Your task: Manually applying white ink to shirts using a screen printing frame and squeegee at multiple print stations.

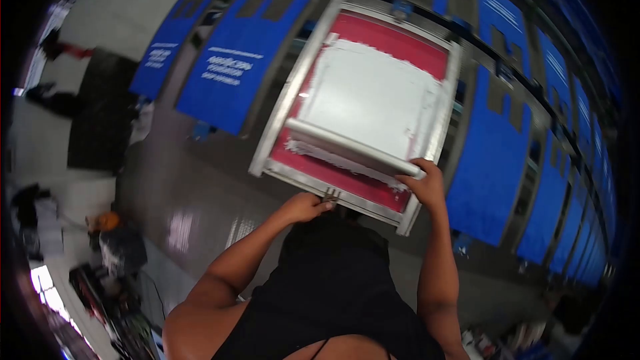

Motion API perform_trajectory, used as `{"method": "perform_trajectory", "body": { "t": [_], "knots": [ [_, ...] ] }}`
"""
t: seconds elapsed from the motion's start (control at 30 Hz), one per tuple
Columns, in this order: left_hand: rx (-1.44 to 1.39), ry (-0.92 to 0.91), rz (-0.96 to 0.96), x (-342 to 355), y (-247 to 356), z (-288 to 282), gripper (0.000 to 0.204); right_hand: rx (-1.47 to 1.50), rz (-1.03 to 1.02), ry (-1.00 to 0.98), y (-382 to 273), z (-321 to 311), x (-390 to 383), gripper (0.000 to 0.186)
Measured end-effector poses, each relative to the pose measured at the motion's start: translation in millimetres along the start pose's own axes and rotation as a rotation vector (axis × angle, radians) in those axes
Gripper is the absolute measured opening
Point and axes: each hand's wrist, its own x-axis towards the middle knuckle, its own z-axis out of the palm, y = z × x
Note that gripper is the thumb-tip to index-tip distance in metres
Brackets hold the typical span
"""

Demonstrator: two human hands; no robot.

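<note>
Right hand (425, 183) closed round the near right end of a long squeegee (353, 150) lying across a metal-framed printing screen (297, 87), red-meshed and coated white, just ahead of the body among blue printed panels (230, 70). Left hand (307, 207) curled on a small clamp (331, 195) at the frame's near edge, grip partly hidden. Probably a stiff, fairly light bar, slippery where inked, best held at its clean ends; mesh likely taut and easily marked, frame rigid.

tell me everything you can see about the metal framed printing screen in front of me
The rectangular silver metal-framed screen has red mesh, mostly covered by a white ink patch. It lies tilted over the row of blue fabric panels. A long pale squeegee bar crosses its near end, gripped by the right hand; the left hand touches the near frame edge.
</note>
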Motion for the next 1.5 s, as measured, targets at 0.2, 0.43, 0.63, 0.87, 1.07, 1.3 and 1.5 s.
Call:
{"method": "perform_trajectory", "body": {
  "t": [0.2, 0.43, 0.63, 0.87, 1.07, 1.3, 1.5],
  "knots": [
    [0.106, 0.932, 0.070, 28.6, 0.4, -135.2, 0.044, 0.433, 0.103, 0.049, 16.1, 12.7, 26.4, 0.029],
    [-0.319, 0.738, 0.250, 82.1, -26.4, -155.3, 0.039, 0.567, 0.255, 0.092, 23.0, 5.0, 32.7, 0.030],
    [-0.474, 0.679, 0.201, 103.0, -70.1, -151.5, 0.043, 0.499, 0.290, 0.141, 3.4, 16.7, 36.0, 0.029],
    [-0.474, 0.566, 0.302, 144.2, -68.3, -148.6, 0.046, 0.446, 0.328, 0.272, -21.7, 7.4, 28.7, 0.026],
    [-0.536, 0.617, 0.266, 111.3, -66.8, -141.6, 0.046, 0.489, 0.310, 0.212, -5.8, 11.3, 26.1, 0.027],
    [-0.319, 0.664, 0.158, 112.2, -61.2, -151.4, 0.045, 0.385, 0.321, 0.224, 23.2, 12.9, 40.0, 0.038],
    [-0.521, 0.655, 0.137, 126.1, -38.4, -160.8, 0.048, 0.466, 0.254, 0.149, 21.9, 12.6, 57.5, 0.035]
  ]
}}
